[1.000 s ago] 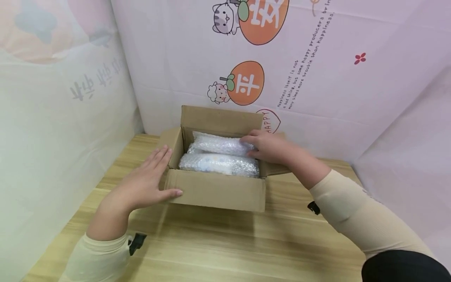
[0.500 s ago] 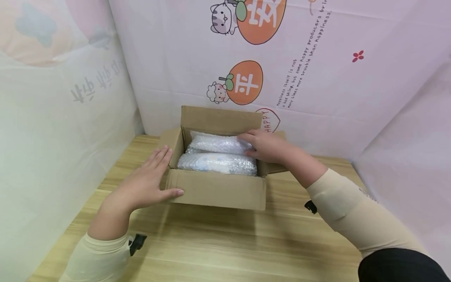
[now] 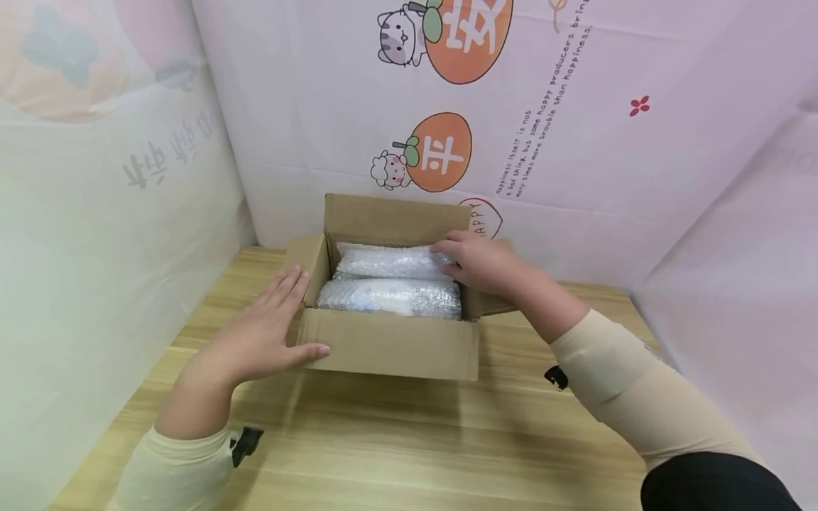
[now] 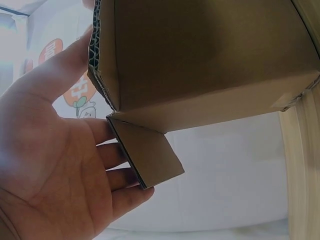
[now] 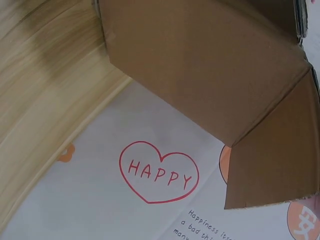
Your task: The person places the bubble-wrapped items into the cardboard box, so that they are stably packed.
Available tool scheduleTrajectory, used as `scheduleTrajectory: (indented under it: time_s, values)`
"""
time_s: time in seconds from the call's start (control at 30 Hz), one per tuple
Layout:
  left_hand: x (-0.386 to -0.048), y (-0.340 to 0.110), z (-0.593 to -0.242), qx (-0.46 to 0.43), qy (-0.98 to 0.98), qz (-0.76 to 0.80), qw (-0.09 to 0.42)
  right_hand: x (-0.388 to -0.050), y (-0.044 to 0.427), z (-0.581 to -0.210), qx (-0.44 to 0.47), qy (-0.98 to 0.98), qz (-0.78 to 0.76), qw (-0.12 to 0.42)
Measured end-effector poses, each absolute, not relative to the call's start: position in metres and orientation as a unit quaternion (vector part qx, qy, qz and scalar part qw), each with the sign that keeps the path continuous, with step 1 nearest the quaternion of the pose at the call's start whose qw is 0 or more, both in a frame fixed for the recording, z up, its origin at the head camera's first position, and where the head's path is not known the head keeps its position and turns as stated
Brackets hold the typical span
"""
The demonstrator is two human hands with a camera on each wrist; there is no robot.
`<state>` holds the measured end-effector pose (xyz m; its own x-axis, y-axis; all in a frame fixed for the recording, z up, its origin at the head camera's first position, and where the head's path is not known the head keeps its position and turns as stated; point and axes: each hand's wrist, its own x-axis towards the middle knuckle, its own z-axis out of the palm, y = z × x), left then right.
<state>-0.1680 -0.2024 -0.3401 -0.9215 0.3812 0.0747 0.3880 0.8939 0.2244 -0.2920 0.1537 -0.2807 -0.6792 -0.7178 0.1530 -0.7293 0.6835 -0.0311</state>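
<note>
An open cardboard box (image 3: 390, 348) stands on the table with its flaps spread. Two bubble-wrapped packages lie side by side in it: a rear one (image 3: 390, 262) and a front one (image 3: 390, 297) with pale blue showing through. My left hand (image 3: 255, 337) rests on the box's left flap with straight fingers, its thumb against the front flap. In the left wrist view the fingers lie behind a small flap (image 4: 147, 152). My right hand (image 3: 482, 262) holds the right end of the rear package, its fingers bent over it. The right wrist view shows the box's outer side (image 5: 200, 65), not that hand.
The wooden table (image 3: 383, 440) extends in front of the box. A printed cloth wall (image 3: 307, 106) rises close behind it, with white cloth walls (image 3: 115, 248) at left and right. The box's right flap (image 3: 495, 304) sticks out under my right wrist.
The rear package has shifted slightly left and lies lower in the box, with my right hand following. My left hand stays at the left flap. The head view has turned slightly.
</note>
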Motion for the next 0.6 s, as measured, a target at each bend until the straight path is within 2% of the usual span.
scheduleTrajectory:
  time_s: [0.33, 0.6]
  values:
    - [-0.168, -0.202, -0.340, -0.202, -0.972, -0.119, 0.015, -0.291, 0.153, -0.285, 0.395, -0.915, 0.052, 0.061]
    - [-0.166, -0.203, -0.335, -0.191, -0.973, -0.129, 0.015, -0.275, 0.165, -0.273, 0.319, -0.939, 0.097, 0.088]
